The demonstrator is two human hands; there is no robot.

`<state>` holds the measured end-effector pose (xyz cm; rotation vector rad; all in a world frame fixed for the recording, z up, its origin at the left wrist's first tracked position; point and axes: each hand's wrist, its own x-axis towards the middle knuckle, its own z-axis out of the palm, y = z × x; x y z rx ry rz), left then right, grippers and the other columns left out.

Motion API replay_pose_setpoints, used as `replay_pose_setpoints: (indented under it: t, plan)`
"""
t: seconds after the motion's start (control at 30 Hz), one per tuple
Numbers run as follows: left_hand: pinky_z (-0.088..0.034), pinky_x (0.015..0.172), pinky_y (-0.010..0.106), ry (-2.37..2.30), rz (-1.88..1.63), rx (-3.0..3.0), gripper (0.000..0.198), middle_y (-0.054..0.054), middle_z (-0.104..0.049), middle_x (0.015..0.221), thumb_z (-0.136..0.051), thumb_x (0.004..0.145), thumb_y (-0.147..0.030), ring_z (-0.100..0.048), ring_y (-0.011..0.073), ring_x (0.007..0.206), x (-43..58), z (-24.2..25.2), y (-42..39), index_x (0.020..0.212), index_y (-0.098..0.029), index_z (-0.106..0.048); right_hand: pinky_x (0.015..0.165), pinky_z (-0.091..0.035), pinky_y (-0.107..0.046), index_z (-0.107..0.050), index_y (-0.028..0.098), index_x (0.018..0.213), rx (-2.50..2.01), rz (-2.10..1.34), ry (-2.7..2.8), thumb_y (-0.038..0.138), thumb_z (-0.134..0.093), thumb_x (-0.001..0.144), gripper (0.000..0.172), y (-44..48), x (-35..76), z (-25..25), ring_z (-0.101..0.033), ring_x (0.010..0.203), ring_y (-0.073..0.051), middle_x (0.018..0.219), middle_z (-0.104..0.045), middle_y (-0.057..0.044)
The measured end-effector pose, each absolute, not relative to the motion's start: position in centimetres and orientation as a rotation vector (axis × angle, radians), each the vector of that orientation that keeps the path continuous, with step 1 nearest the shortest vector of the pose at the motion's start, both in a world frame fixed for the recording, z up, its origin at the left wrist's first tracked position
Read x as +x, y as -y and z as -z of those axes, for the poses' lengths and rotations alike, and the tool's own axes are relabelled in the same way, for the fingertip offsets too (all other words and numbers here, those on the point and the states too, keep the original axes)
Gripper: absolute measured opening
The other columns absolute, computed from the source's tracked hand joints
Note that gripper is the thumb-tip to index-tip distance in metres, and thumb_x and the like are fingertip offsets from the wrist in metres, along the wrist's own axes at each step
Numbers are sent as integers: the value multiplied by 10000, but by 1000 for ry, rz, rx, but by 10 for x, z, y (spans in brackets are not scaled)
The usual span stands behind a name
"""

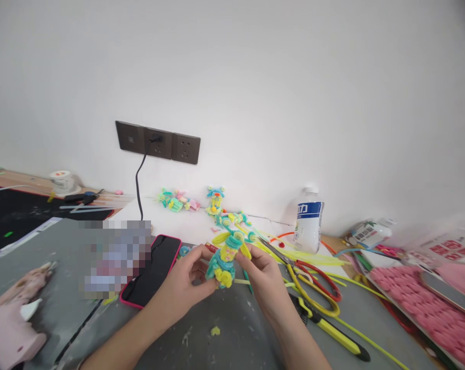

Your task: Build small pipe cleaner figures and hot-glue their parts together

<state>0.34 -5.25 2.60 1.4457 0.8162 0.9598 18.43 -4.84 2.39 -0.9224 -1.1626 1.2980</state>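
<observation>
Head camera shows your left hand [184,281] and right hand [266,281] both pinching the teal-and-yellow pipe-cleaner figure [224,262] between their fingertips, just above the grey table [232,331]; a pink-cased phone [153,270] lies to its left; scissors [313,282] lie to its right.

Pipe-cleaner figure [225,259]: small fuzzy doll in teal and yellow with a pink patch mid-body. Teal coiled top, with yellow loops sticking out left and right like petals. Teal ruffles lower down, yellow clump at the bottom. Held roughly upright, slightly tilted, lifted off the table, centre of view. Left hand [186,281] pinches its lower left side with thumb and fingers. Right hand [263,275] has fingertips on its right side. Fine detail too blurred to read.
</observation>
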Motion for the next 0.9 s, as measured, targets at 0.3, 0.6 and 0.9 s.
replay_pose_setpoints:
  t: [0.3,0.6,0.9]
  plan:
    - [-427,683,260,-818,-960,1451,146,27,-584,932,-660,801,-249,-568,163,803,3,-26,52,898,-192,-567,797,-487,-342,-738,229,805,-930,-1281,1180,443,-761,766,218,49,185,-25,-655,842,-240,847,-745,-53]
    - [-430,680,260,-819,-964,1459,149,27,-577,933,-660,802,-245,-566,165,807,3,-24,52,907,-192,-568,778,-482,-329,-723,228,786,-949,-1276,1173,439,-765,762,216,48,185,-22,-645,814,-229,834,-737,-46]
    - [-433,670,255,-836,-966,1461,155,28,-588,899,-669,793,-258,-574,168,798,3,-27,53,889,-185,-572,770,-485,-344,-724,226,792,-947,-1278,1177,438,-763,761,218,49,185,-23,-643,802,-238,825,-735,-52]
